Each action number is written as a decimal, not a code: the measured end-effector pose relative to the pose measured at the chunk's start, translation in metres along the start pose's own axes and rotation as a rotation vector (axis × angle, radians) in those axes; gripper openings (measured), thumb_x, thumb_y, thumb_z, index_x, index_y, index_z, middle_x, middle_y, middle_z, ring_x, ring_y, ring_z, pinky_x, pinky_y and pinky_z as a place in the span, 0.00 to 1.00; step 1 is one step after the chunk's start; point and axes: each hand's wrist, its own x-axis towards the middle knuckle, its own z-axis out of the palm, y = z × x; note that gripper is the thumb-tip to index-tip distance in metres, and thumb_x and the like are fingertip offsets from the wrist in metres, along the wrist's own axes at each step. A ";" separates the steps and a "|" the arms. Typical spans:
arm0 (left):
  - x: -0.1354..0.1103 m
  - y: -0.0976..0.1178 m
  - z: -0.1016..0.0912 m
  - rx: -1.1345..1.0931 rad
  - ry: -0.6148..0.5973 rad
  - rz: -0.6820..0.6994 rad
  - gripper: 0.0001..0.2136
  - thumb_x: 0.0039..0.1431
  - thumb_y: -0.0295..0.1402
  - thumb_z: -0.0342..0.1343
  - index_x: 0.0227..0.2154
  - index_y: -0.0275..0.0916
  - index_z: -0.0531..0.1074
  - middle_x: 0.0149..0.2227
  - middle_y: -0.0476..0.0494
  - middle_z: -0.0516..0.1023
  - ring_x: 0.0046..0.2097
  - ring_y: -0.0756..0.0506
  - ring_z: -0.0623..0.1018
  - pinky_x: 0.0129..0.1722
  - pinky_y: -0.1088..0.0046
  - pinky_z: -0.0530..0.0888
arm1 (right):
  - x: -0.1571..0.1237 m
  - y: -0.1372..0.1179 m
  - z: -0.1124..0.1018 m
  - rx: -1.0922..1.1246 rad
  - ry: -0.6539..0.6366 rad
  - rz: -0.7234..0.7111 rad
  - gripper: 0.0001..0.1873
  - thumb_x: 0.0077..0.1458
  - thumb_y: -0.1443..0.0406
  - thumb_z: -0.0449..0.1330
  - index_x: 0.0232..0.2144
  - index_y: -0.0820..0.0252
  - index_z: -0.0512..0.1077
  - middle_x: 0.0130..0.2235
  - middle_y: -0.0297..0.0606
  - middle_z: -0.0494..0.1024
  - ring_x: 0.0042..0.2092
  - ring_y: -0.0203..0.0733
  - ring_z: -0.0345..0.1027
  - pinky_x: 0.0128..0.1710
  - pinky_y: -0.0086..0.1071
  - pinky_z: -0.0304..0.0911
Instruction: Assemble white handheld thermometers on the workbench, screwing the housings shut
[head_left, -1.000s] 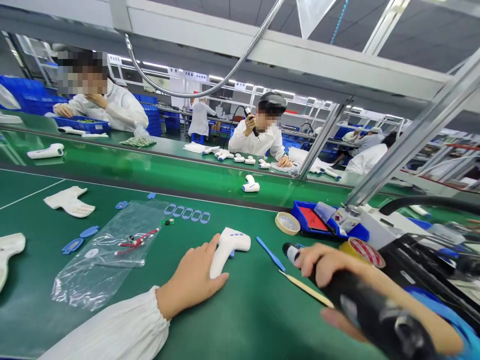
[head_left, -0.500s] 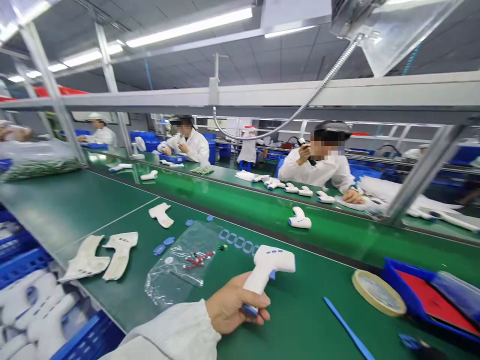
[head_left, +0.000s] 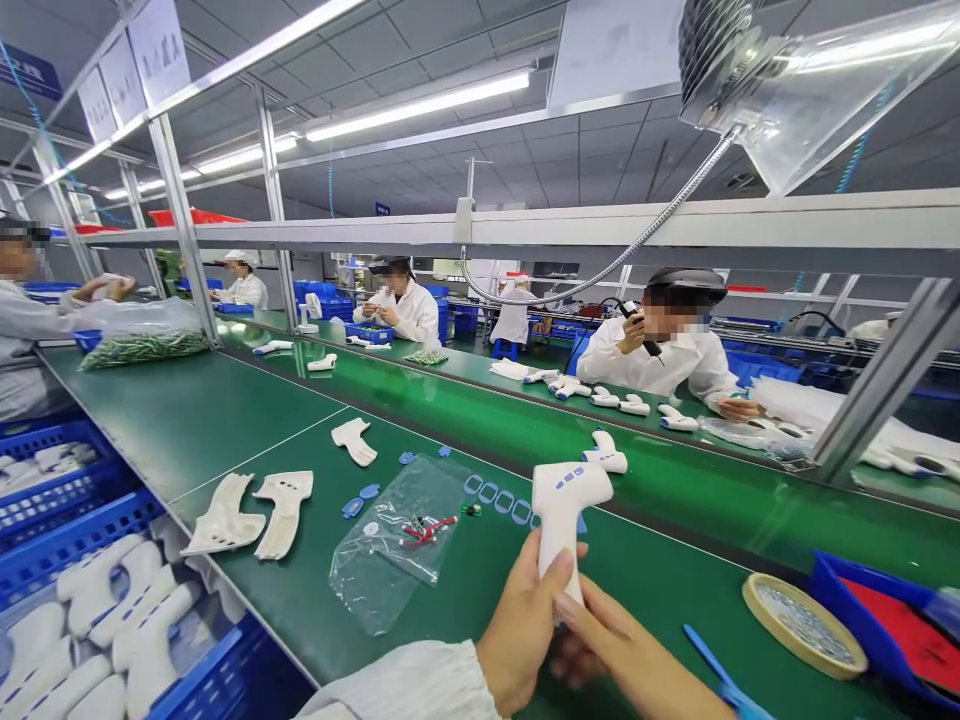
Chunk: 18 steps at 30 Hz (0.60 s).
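My left hand (head_left: pixel 519 625) is closed around the handle of a white infrared thermometer (head_left: pixel 564 500), which is shaped like a pistol and has small blue buttons on top. My right hand (head_left: pixel 619 640) grips the lower end of the handle, its lower fingers blurred and partly hidden. The thermometer is upright above the green bench, head pointing right. Left of my hands lies a clear plastic bag (head_left: pixel 375 590) with red-and-black wired parts (head_left: pixel 427 532) on it. Beyond are blue oval rings (head_left: pixel 504 503) and a small green circuit board (head_left: pixel 471 510).
White shell halves (head_left: pixel 285 510) lie on the left of the bench. A blue crate (head_left: pixel 202 690) of white housings stands below its edge. At right are a blue tool (head_left: pixel 709 655), a tape roll (head_left: pixel 844 655) and a blue tray (head_left: pixel 832 580). Co-workers (head_left: pixel 656 350) sit across the green belt (head_left: pixel 720 490).
My right hand has come in from the lower right and taken hold of the thermometer's handle. The thermometer is more upright. The whole view has shifted, showing more of the left side.
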 end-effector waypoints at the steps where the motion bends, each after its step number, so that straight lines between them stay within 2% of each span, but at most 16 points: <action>1: 0.002 0.002 -0.006 0.015 0.017 -0.021 0.32 0.46 0.56 0.55 0.48 0.37 0.64 0.26 0.52 0.68 0.17 0.56 0.63 0.14 0.80 0.55 | 0.013 -0.005 0.011 0.063 -0.011 -0.019 0.35 0.39 0.40 0.60 0.42 0.57 0.67 0.28 0.34 0.73 0.28 0.38 0.68 0.29 0.31 0.63; 3: 0.009 0.004 -0.020 0.042 0.072 -0.025 0.34 0.44 0.59 0.54 0.47 0.36 0.65 0.24 0.52 0.67 0.15 0.55 0.61 0.13 0.78 0.56 | 0.036 -0.010 0.025 0.181 -0.045 -0.027 0.31 0.39 0.43 0.63 0.36 0.60 0.68 0.26 0.32 0.72 0.24 0.32 0.65 0.26 0.26 0.59; 6: 0.018 0.005 -0.037 0.054 0.163 -0.002 0.34 0.47 0.58 0.52 0.50 0.37 0.64 0.25 0.51 0.69 0.18 0.53 0.65 0.16 0.77 0.62 | 0.060 -0.011 0.031 0.269 -0.072 -0.002 0.25 0.41 0.47 0.64 0.30 0.63 0.67 0.24 0.32 0.72 0.22 0.29 0.63 0.23 0.24 0.56; 7: 0.019 0.005 -0.040 0.052 0.206 0.006 0.34 0.48 0.57 0.52 0.52 0.39 0.62 0.27 0.49 0.71 0.22 0.51 0.69 0.20 0.76 0.64 | 0.068 -0.012 0.029 0.272 -0.067 0.011 0.24 0.43 0.48 0.63 0.29 0.63 0.68 0.23 0.33 0.72 0.21 0.29 0.62 0.22 0.23 0.56; 9: 0.021 0.003 -0.043 0.046 0.304 0.019 0.32 0.52 0.54 0.50 0.56 0.41 0.58 0.39 0.44 0.75 0.36 0.46 0.75 0.31 0.74 0.69 | 0.089 -0.017 0.020 0.256 -0.028 0.037 0.20 0.49 0.51 0.61 0.28 0.65 0.69 0.23 0.34 0.72 0.20 0.28 0.62 0.21 0.23 0.56; 11: 0.020 0.001 -0.041 0.056 0.377 0.015 0.29 0.56 0.51 0.47 0.57 0.41 0.56 0.52 0.40 0.69 0.52 0.43 0.69 0.44 0.72 0.67 | 0.119 -0.027 0.006 0.233 0.058 0.055 0.17 0.56 0.56 0.57 0.28 0.66 0.69 0.23 0.35 0.72 0.20 0.28 0.61 0.20 0.23 0.56; 12: 0.020 0.001 -0.040 0.070 0.389 0.013 0.28 0.58 0.50 0.46 0.57 0.41 0.57 0.55 0.40 0.66 0.56 0.42 0.65 0.48 0.70 0.65 | 0.136 -0.032 -0.003 0.223 0.117 0.060 0.16 0.58 0.57 0.55 0.29 0.66 0.69 0.24 0.34 0.71 0.21 0.29 0.61 0.20 0.23 0.57; 15: 0.021 0.004 -0.039 0.147 0.364 0.028 0.25 0.60 0.48 0.42 0.55 0.39 0.59 0.58 0.37 0.62 0.57 0.41 0.64 0.50 0.68 0.64 | 0.183 -0.044 -0.027 0.204 0.322 0.042 0.13 0.60 0.59 0.54 0.38 0.65 0.68 0.33 0.35 0.72 0.28 0.32 0.67 0.27 0.28 0.65; 18: 0.024 0.005 -0.042 0.211 0.299 0.039 0.26 0.59 0.50 0.42 0.51 0.36 0.64 0.53 0.34 0.66 0.51 0.40 0.69 0.44 0.69 0.67 | 0.207 -0.037 -0.039 0.173 0.477 0.007 0.12 0.60 0.60 0.54 0.42 0.64 0.67 0.39 0.37 0.72 0.34 0.36 0.68 0.32 0.33 0.68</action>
